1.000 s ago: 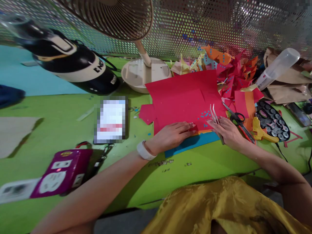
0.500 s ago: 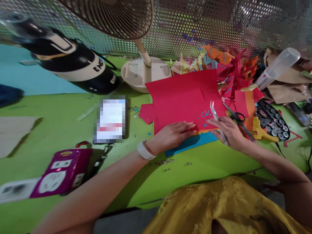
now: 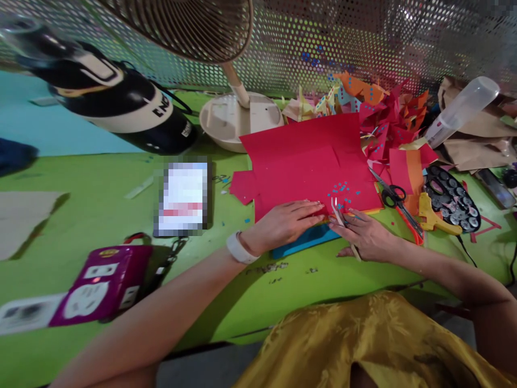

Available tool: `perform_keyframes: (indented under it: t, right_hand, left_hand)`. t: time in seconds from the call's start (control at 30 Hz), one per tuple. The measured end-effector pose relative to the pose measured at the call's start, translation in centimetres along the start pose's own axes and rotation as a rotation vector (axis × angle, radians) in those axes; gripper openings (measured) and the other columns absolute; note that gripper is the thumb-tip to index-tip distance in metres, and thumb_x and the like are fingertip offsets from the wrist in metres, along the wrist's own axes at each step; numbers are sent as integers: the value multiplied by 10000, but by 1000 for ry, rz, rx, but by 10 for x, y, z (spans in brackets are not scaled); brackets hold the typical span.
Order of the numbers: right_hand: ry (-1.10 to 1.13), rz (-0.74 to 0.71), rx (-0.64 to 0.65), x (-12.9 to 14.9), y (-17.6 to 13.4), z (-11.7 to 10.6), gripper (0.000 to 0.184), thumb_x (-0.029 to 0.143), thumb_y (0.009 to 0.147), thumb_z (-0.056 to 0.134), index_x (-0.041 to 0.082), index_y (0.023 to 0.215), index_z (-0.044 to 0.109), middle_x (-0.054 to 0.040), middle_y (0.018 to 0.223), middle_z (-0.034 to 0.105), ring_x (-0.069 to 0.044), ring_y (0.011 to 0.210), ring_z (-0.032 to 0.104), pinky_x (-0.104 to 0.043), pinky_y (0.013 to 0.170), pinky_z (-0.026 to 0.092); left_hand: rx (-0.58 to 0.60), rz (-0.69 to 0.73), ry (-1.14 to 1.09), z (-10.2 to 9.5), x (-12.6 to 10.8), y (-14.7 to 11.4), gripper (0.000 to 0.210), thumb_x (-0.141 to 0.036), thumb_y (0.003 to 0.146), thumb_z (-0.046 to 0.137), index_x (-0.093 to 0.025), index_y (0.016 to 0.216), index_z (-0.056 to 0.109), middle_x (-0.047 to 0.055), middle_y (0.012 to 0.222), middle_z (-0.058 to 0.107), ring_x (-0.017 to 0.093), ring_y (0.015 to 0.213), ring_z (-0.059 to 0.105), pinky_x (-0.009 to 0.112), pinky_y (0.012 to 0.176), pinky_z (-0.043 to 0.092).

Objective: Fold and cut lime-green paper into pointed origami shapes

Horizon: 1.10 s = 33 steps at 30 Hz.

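My left hand [image 3: 288, 222] lies flat, fingers stretched, along the lower edge of a red sheet of paper [image 3: 291, 167]. A pair of tweezers [image 3: 338, 211] is held in my right hand [image 3: 367, 234], its two pale prongs pointing up and left over the sheet. Just beyond the prongs, tiny blue paper squares [image 3: 342, 188] lie scattered on the red surface. Below the red sheet a blue sheet [image 3: 294, 247] shows, partly covered by both hands. Black-handled scissors [image 3: 393, 196] rest to the right of my right hand.
A yellow glue gun [image 3: 428, 215] and a black paint palette [image 3: 454, 199] sit at the right. Cut coloured paper [image 3: 379, 118] is heaped behind. At the left stand a fan base [image 3: 226, 121] and black bottle [image 3: 133, 108], near a phone [image 3: 183, 194] and purple pouch [image 3: 109, 280].
My right hand has moved left and slightly down with the tweezers, bringing their tips closer to my left hand. My left hand stays in place.
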State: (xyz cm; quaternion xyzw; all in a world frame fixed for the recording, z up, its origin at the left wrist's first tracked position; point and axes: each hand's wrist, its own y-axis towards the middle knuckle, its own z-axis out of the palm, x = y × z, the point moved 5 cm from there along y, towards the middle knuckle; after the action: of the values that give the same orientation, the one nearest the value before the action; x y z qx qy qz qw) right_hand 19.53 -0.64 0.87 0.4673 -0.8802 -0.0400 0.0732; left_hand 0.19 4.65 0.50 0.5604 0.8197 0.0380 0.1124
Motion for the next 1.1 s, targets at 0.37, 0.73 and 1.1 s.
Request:
perform_keyframes:
  t: [0.37,0.73,1.1]
  right_hand:
    - [86,188,-243,-35,8,-49,485,420,1008,467,198,1439,473,-120,1233,692,-258,1162,636,-487,1028,494]
    - [294,268,-284,-21,2,-65,482,425,1052,279,195,1300,623,-85,938,713,-188,802,648,-324,689,556]
    - [574,407,-243,-26,6,-59,292,451,933,605,199,928,754,-32,812,748,-128,691,688,-226,624,509]
  left_hand:
    - [-58,6,-18,-4,0,1,397,-171,1018,391,-223,1379,547,104,1420,586,215,1298,562,418,1105,451]
    - [-47,15,-36,-1,1,0,388,-200,1037,344,-213,1374,535,102,1406,598,222,1308,553,430,1106,440]
    - [-118,8,7,-2,-2,2,336,-321,1019,465,-212,1306,603,109,1369,628,226,1243,610,418,1057,500]
